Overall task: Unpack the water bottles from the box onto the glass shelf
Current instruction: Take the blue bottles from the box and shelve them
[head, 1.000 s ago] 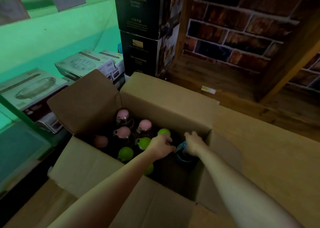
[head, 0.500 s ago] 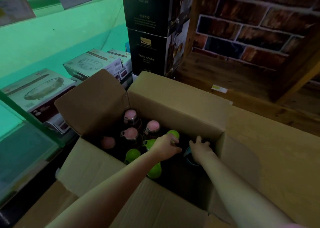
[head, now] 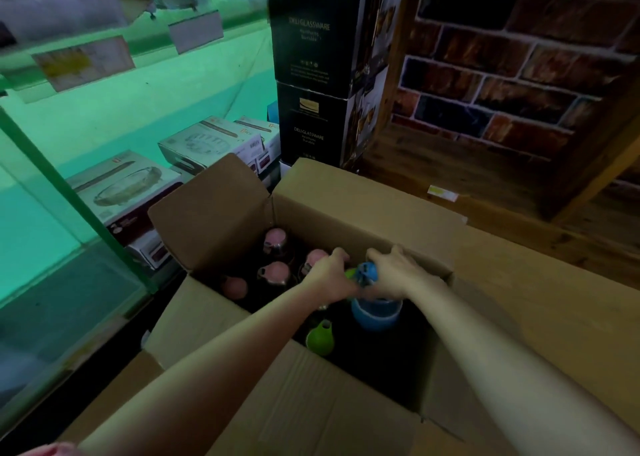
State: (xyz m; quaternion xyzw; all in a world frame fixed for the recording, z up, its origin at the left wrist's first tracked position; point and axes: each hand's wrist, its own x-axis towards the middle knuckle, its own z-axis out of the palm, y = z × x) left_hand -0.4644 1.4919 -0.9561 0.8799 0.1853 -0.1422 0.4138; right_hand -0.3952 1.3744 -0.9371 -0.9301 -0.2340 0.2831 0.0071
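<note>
An open cardboard box [head: 349, 210] sits in front of me with several water bottles standing inside. Pink-capped bottles [head: 275, 272] fill its left side. A green-capped bottle [head: 320, 341] stands near the front. My right hand [head: 394, 275] grips a blue bottle [head: 375, 312] by its top, raised partly out of the box. My left hand [head: 332, 275] is closed on a green-capped bottle right beside it; only a sliver of green cap [head: 350, 273] shows. The glass shelf [head: 52, 300] lies to the left.
White boxed glassware [head: 124, 185] sits on the lower level behind the green glass panes. Two stacked black cartons [head: 311, 75] stand behind the box. A brick wall [head: 519, 57] and a wooden counter [head: 536, 300] lie on the right.
Both hands have closed on bottle tops. The blue bottle has risen partly out of the box in my right hand. The view has shifted closer to the shelf.
</note>
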